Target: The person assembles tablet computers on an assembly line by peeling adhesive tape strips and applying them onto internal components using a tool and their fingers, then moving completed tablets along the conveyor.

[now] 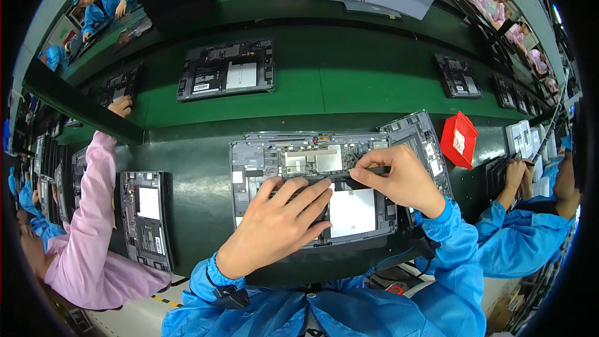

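A: Where's your work?
B: Open laptop [312, 161], on the dark bench straight ahead of you, insides up. Another open laptop [433, 150] at its upper right; touching or just beside, can't tell.
A: Your left hand [274, 224]?
B: Palm down over the near-left part, fingers apart, fingertips reaching toward the middle. Nothing gripped. Spread any pressure; go light over the circuit board.
A: Your right hand [405, 178]?
B: Thumb and forefinger pinched together, apparently clamped on a dark strip [342, 179] between the board and the white panel [355, 213]. Its far end is hidden.
A: Doing it well?
B: Guide the strip low and straight, no twist. Let your left fingertips steady the nearer stretch while the right pinch does the fine work. Ease off if it resists. Mind your right sleeve near the neighbouring laptop; a snag could shift it.
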Available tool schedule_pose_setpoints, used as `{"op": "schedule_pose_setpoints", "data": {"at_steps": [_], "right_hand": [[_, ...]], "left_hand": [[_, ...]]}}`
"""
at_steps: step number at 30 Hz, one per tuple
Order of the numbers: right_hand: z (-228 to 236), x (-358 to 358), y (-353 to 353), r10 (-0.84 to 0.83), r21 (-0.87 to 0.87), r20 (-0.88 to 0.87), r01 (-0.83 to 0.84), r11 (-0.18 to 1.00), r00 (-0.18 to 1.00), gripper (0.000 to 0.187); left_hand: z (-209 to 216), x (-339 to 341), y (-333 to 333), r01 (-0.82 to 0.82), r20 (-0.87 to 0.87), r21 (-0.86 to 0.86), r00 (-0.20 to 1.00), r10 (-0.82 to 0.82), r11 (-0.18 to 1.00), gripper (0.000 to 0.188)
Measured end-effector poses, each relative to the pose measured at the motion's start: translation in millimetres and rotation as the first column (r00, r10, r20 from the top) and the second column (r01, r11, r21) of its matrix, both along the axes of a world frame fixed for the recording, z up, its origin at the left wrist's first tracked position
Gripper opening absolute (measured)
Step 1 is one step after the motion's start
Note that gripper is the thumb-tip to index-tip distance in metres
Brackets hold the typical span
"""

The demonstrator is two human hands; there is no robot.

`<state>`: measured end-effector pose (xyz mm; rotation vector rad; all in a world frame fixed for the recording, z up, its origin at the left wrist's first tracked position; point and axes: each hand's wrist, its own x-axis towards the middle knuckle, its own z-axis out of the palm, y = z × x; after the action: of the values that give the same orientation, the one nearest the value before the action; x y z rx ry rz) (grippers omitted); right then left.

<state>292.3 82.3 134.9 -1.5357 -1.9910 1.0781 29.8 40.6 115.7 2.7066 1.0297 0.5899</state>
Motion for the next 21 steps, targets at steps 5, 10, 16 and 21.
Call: {"op": "schedule_pose_setpoints", "data": {"at_steps": [5, 10, 16, 21], "right_hand": [[-3, 0, -6, -0.033, 0.002, -0.026, 0.033, 0.999, 0.999, 0.022], [-6, 1, -14, -0.036, 0.024, -0.043, 0.037, 0.999, 0.998, 0.022], [-3, 0, -28, -0.034, 0.151, -0.068, 0.044, 0.988, 0.997, 0.023], [10, -17, -32, -0.123, 0.651, 0.276, -0.091, 0.754, 0.953, 0.032]], "left_hand": [[1, -1, -1, 0.013, -0.011, -0.015, 1.0, -0.014, 1.0, 0.048], [3, 0, -7, 0.019, 0.007, -0.002, 1.0, -0.019, 1.0, 0.048], [3, 0, -16, 0.01, 0.032, -0.004, 0.999, -0.01, 1.0, 0.049], [13, -6, -28, 0.022, 0.016, -0.016, 1.0, -0.022, 1.0, 0.049]]}}
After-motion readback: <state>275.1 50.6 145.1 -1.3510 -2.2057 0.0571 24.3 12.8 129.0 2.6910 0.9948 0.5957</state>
